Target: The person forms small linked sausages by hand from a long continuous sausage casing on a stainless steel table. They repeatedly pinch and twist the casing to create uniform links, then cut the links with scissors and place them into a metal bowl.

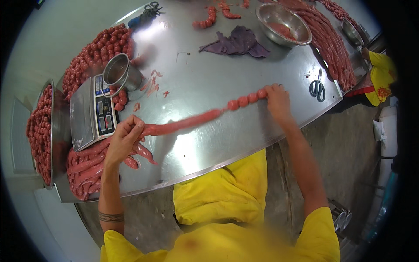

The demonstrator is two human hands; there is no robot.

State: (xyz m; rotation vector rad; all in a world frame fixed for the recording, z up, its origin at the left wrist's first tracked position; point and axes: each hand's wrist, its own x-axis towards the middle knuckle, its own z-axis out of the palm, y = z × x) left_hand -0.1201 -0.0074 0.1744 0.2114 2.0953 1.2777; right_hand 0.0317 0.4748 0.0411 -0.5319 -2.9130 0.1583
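A raw sausage (183, 122) stretches between my hands above the steel table. Its left part is a long untwisted casing, while the right end is formed into several round links (243, 101). My left hand (125, 136) pinches the casing near its left end. My right hand (276, 100) is closed around the last link on the right. Below my left hand lies a pile of long uncut sausages (87, 170), some with loose ends. A digital scale (103, 114) stands just beyond that pile, with a metal pitcher (123, 75) at its far corner.
Heaped round links (97, 54) and a metal basin of links (41, 135) lie left. Scissors (317, 89) rest near the right edge (301, 125). Farther off are a purple cloth (238, 43), a steel bowl (265, 15) and long sausages (334, 52). Another person's yellow sleeve (381, 72) shows right.
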